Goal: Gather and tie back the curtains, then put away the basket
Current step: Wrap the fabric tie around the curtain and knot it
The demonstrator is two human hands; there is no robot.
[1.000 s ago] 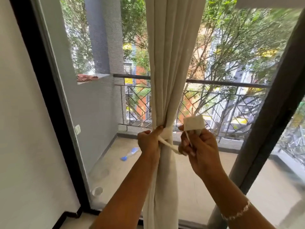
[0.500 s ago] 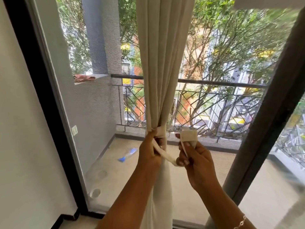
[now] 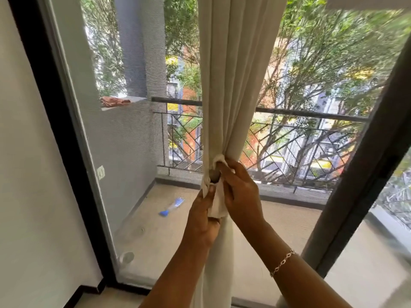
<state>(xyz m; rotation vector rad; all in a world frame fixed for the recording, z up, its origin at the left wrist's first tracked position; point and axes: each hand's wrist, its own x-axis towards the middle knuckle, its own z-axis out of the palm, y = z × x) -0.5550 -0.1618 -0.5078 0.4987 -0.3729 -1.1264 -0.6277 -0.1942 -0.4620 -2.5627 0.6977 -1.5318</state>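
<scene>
My left hand (image 3: pixel 203 221) pinched the loose end of the cream tie-back (image 3: pixel 216 205) between thumb and fingers, gripping it a little below the level of the balcony railing (image 3: pixel 311 113). My right hand (image 3: pixel 241 194), touching the left and slightly nearer the railing's top bar, had its fingers curled into the tie-back's knotted loop, gripping it too. A chain bracelet (image 3: pixel 282 262) sat on that wrist. The tie-back cinched the cream curtain (image 3: pixel 231 85) into a narrow waist just under the railing's top bar, in front of the railing's left part. The curtain's long axis ran straight up and down. It hung from somewhere above the railing, out of view, and fell past the bottom of the view, with its folds fanning wider above the waist. The band ran crosswise around it, and its free end pointed down. I judged the knot not yet snug: if either hand let go too soon, the band could slacken and folds could spill out. A hard downward tug might also strain the curtain's hanging, which I could not see. The basket was not in view.
</scene>
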